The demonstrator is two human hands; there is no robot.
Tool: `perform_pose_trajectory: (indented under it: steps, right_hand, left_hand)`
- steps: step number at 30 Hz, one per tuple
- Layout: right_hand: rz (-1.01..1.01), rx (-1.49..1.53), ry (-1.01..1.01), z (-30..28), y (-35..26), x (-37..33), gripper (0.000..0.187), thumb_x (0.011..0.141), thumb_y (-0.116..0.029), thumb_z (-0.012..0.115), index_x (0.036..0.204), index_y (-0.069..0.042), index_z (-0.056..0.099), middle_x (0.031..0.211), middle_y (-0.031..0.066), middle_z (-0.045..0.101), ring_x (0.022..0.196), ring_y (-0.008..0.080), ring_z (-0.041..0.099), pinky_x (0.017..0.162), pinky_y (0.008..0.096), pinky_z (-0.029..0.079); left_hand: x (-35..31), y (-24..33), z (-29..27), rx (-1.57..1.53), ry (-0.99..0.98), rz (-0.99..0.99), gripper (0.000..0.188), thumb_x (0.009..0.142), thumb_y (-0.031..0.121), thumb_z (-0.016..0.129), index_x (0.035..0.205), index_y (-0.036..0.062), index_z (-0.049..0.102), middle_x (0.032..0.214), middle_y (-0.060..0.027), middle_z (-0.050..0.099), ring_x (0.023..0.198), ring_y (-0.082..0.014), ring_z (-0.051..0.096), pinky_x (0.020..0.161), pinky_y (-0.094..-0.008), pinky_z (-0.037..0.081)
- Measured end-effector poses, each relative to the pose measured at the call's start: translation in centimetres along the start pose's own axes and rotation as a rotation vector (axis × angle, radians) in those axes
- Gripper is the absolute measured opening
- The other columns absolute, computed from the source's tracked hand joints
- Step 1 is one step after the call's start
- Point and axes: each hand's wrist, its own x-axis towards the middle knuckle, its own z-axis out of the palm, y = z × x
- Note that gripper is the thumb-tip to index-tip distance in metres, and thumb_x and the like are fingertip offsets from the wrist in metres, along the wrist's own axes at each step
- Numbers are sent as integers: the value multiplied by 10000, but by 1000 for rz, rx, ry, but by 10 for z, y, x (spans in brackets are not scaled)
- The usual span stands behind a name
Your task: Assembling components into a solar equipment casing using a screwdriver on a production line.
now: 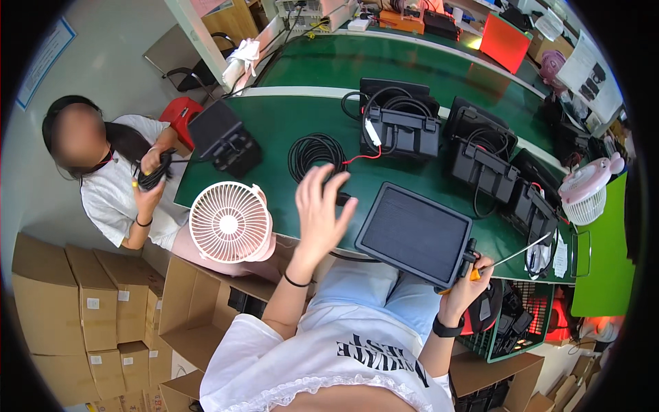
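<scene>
My left hand (319,209) is raised over the table's near edge, fingers spread, holding nothing. Just beyond it lies a coil of black cable (316,156) with a red wire leading off to the right. A screwdriver (520,250) with an orange-yellow handle is gripped in my right hand (467,287), its long shaft pointing away to the right. That same hand is against the lower right corner of a dark, framed rectangular panel (414,233), beside its black bracket. The panel tilts over the table edge above my lap. Part of the screwdriver's handle is hidden by my fingers.
Several black box units with coiled cables (399,130) stand across the green table (274,117). A pink fan (230,223) is at the near left edge. On the left, a co-worker (113,165) handles black cable. Cardboard boxes (55,295) and a green crate (542,309) sit below.
</scene>
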Motion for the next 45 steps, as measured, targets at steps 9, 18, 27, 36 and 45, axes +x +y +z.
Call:
perform_pose_trajectory:
  steps: [9,18,27,36,45]
  right_hand:
    - [-76,16,-19,12,-5,-2,218,907,110,505,921,-72,386,1026,94,553,927,130,528,879,247,427]
    - [-88,-33,-36,28,-2,-14,223,909,139,470,948,-65,392,1021,75,521,956,140,522,923,275,421]
    - [74,83,-23,78,-9,-42,258,946,26,557,838,-97,357,937,31,513,840,90,505,773,217,434]
    - [-84,-41,-112,68,-1,-25,242,912,78,553,842,-79,382,906,35,506,750,83,495,686,203,433]
    - [-12,-84,-373,57,4,-1,238,856,37,676,896,-84,474,969,81,641,656,34,528,444,153,386]
  left_hand:
    - [-11,-44,9,-10,-28,-96,680,746,31,727,1361,-3,442,1193,-203,534,1127,-381,462,981,-437,392]
    - [-22,25,-55,-356,259,162,706,890,574,586,1288,1,472,952,-84,574,928,-308,515,830,-453,450]
    - [-32,91,-56,-157,-97,172,561,811,209,662,1313,29,486,1367,-107,514,1294,-372,439,1039,-721,133]
    - [-58,106,3,-74,170,222,801,780,609,687,1285,57,401,1415,-172,425,1267,-355,451,998,-785,-26]
    - [5,24,8,-348,-9,507,580,718,373,803,1199,169,550,1079,-28,540,1144,-257,545,1106,-695,92]
